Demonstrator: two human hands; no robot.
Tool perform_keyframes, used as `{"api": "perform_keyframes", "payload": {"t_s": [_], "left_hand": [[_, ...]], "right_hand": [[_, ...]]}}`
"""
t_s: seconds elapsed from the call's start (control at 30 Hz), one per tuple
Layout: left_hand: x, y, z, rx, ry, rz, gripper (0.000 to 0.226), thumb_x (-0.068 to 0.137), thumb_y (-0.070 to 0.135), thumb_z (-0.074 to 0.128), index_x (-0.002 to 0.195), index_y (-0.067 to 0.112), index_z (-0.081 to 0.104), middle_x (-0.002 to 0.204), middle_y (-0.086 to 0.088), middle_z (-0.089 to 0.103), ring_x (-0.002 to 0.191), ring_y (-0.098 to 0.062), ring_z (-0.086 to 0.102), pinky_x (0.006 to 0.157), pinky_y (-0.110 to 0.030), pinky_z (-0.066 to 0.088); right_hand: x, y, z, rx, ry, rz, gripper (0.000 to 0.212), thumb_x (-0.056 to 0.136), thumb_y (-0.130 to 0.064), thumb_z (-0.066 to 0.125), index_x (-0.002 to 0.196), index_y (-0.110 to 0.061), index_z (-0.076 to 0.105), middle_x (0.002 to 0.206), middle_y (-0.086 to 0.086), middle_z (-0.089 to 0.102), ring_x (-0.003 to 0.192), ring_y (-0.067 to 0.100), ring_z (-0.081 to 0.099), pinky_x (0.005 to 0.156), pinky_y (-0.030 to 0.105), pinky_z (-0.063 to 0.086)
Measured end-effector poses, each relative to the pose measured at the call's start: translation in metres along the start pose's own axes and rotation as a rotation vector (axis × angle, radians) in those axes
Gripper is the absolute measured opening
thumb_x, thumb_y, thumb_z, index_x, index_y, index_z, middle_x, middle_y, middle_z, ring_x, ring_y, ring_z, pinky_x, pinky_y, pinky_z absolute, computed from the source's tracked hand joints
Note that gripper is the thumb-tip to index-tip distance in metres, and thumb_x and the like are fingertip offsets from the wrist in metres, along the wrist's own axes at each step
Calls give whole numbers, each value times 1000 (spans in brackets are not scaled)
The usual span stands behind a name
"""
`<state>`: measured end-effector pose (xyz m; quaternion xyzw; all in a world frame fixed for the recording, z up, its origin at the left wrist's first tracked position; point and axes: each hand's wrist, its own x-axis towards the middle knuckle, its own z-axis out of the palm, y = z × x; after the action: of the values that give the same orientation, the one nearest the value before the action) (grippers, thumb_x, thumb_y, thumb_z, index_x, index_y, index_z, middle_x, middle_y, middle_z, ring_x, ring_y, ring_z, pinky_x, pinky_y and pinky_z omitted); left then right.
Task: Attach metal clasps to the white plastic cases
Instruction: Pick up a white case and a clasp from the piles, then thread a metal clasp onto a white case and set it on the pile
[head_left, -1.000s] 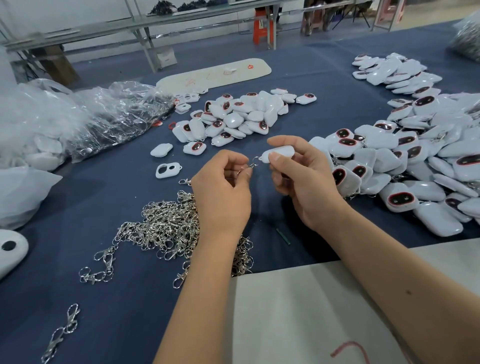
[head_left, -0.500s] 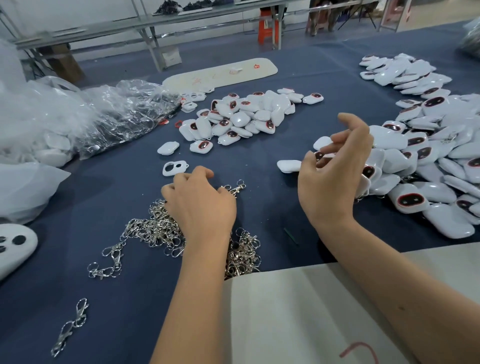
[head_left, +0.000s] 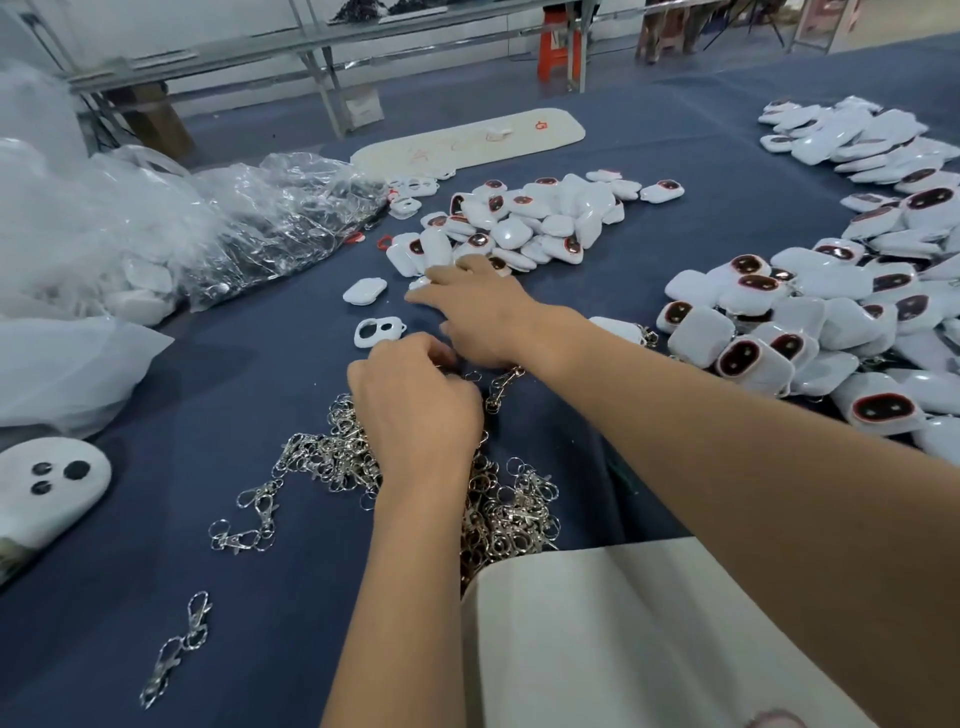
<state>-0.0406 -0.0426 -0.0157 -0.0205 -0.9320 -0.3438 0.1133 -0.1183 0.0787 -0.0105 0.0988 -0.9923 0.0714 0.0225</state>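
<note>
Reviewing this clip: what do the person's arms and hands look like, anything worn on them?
Two bare arms enter from the bottom edge. No sleeves, gloves, watch, rings or bracelets show on the left hand or the right hand; both forearms are uncovered up to the frame edge. No markings are visible. Nails cannot be made out.

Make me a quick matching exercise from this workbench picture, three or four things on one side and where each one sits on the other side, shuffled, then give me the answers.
Things:
1. heap of metal clasps
2. clear plastic bags
3. right hand
4. orange stool

Places:
A. on the floor beyond the table
B. reaching to the near edge of the middle pile of white cases
C. under the left hand, near the table's front
D. piled at the left side of the table

Pairs: 1-C, 2-D, 3-B, 4-A
</note>
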Motion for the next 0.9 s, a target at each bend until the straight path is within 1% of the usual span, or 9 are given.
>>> {"api": "perform_keyframes", "payload": {"t_s": [0.1,0.2,0.3,0.37,0.43,0.53,0.67,0.8,0.9], "left_hand": [[0,2,3,14,3,21,31,81,7,55,90,28,76,98,4,70,103,-24,43,85,-27,34],[0,6,4,13,0,24,28,82,9,54,84,30,74,98,5,69,99,-22,35,83,-25,29],[-1,11,9,99,-39,58,15,86,25,59,84,31,73,99,4,69,106,-27,45,87,-29,31],[-4,16,10,162,-85,70,12,85,46,70,88,34,72,100,6,63,111,-29,44,87,-32,31],[-8,18,11,221,-126,86,23,83,57,74,95,37,71,102,6,53,114,-29,39,86,-34,30],[-10,19,12,249,-131,100,17,89,50,72,98,35,72,112,1,56,117,-30,38,89,-36,33],[-11,22,13,285,-125,95,23,97,46,63,104,29,76,116,-4,61,117,-32,40,90,-40,37],[-10,24,13,304,-100,117,29,104,39,53,113,21,73,119,-5,61,119,-33,41,93,-41,36],[-9,27,12,167,-22,150,24,105,33,52,105,17,69,108,-5,67,110,-30,51,93,-38,37]], "right_hand": [[5,7,4,-13,19,-2,42,107,-29,48,149,-33,51,159,-2,37,144,28,33,112,51,38],[-9,14,5,186,175,-29,26,98,-22,61,123,-17,68,132,4,53,123,27,49,102,43,43],[-32,23,3,288,237,-3,15,91,-14,69,103,-16,60,115,2,54,107,23,51,93,42,45],[-50,29,4,312,289,40,19,91,-10,68,104,-16,56,109,0,51,102,23,51,90,41,45],[-69,36,7,274,324,71,29,93,-8,63,122,-12,61,115,7,52,108,28,51,89,40,44],[-94,47,12,183,368,134,45,96,-8,56,141,-13,60,121,17,50,110,34,48,91,46,45],[-114,70,3,110,390,266,40,97,-8,52,135,-12,65,114,18,50,104,38,48,89,49,47],[-127,68,-7,161,508,290,26,89,-2,55,110,-9,68,98,12,52,91,34,51,74,39,42],[-134,47,-17,429,659,368,13,82,-9,58,87,-17,65,90,1,60,81,21,54,66,32,39]]}}
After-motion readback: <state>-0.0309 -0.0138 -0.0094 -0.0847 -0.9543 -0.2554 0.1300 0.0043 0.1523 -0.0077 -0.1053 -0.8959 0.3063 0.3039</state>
